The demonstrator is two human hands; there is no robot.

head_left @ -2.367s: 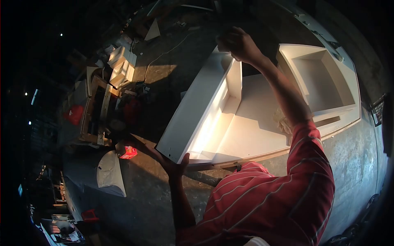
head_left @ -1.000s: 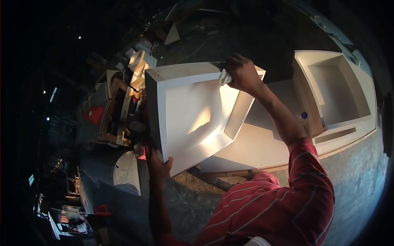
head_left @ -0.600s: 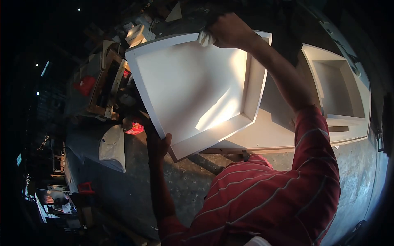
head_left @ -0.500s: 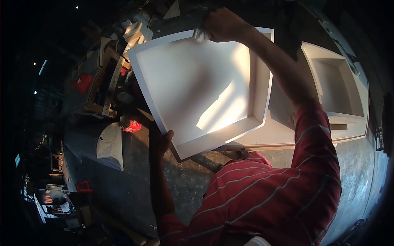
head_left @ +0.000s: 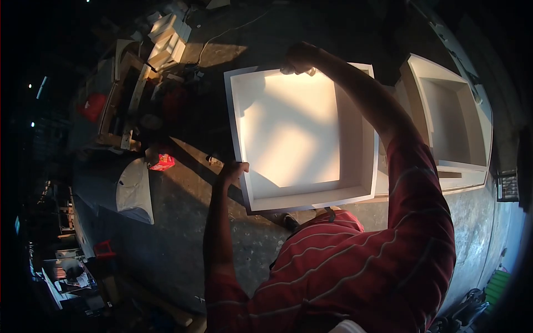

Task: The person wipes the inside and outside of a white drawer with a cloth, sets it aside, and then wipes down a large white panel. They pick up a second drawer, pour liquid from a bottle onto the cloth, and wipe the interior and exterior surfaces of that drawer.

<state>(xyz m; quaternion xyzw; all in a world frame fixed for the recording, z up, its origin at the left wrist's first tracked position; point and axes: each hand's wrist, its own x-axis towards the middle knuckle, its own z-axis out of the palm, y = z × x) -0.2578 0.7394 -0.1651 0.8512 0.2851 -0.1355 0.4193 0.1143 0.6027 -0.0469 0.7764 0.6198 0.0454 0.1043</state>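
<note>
A shallow white open box point(head_left: 288, 133), like a drawer or cabinet body, is held up in front of me with its inside facing me. My left hand point(head_left: 236, 171) grips the box's left rim near the lower corner, the thumb over the edge. At the far top rim, my right hand point(head_left: 302, 58) is closed around a whitish crumpled wad point(head_left: 287, 70), which looks like cloth and lies against the edge. Much of the wad is hidden by the fingers. Sunlight and shadow fall across the box's inner panel.
To the right, a second white open box point(head_left: 452, 119) rests on a pale board point(head_left: 472, 180). Wooden pieces point(head_left: 166, 41) are stacked at upper left. On the concrete floor point(head_left: 177, 244) stand a red packet point(head_left: 161, 161) and a pale curved-edged object point(head_left: 135, 188). A red stool point(head_left: 104, 248) is further left.
The box has turned more upright in view and shifted right, my left hand moving with it. My right hand, with the wad, has moved right along the top rim.
</note>
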